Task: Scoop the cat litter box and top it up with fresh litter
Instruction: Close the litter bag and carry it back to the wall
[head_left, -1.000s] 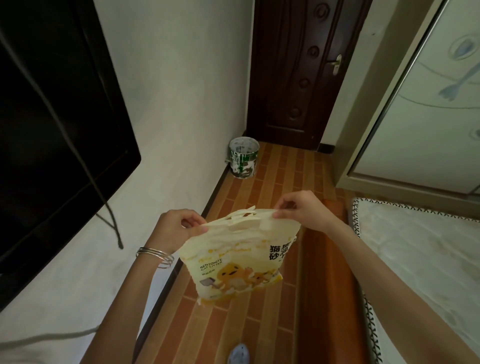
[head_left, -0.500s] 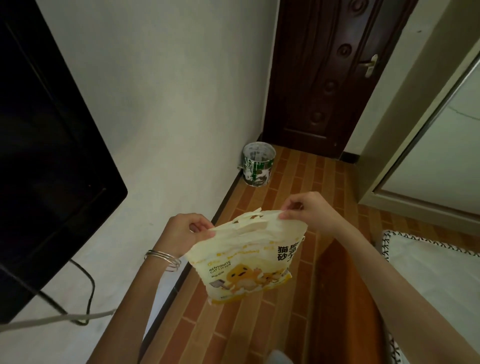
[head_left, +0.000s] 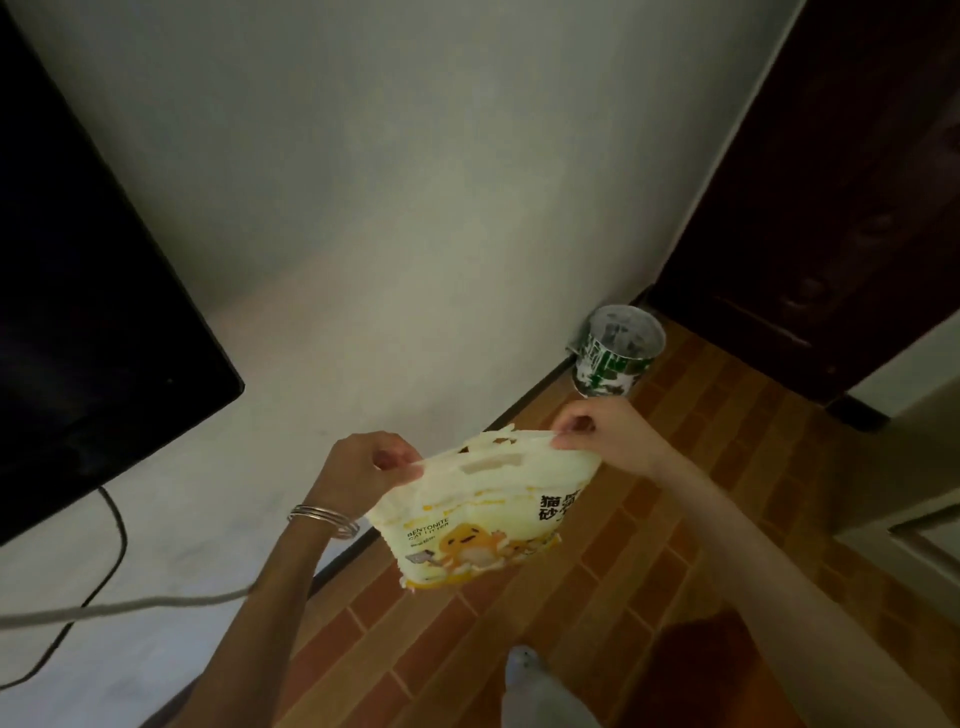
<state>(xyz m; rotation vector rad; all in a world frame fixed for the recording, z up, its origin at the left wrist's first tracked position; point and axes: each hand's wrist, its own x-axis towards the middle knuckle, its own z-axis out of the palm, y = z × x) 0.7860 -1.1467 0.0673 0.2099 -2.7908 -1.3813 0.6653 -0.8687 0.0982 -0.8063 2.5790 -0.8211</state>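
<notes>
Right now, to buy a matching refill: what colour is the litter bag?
The litter bag is cream-white with yellow cartoon figures and dark lettering; head view.

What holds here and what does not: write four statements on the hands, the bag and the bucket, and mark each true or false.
1. The left hand and the right hand both pinch the top edge of the litter bag. True.
2. The litter bag sits on the ground. False: it hangs in the air above the floor.
3. A green-and-white bucket stands by the wall near the dark door. True.
4. The left wrist is bare. False: it wears silver bangles.
</notes>
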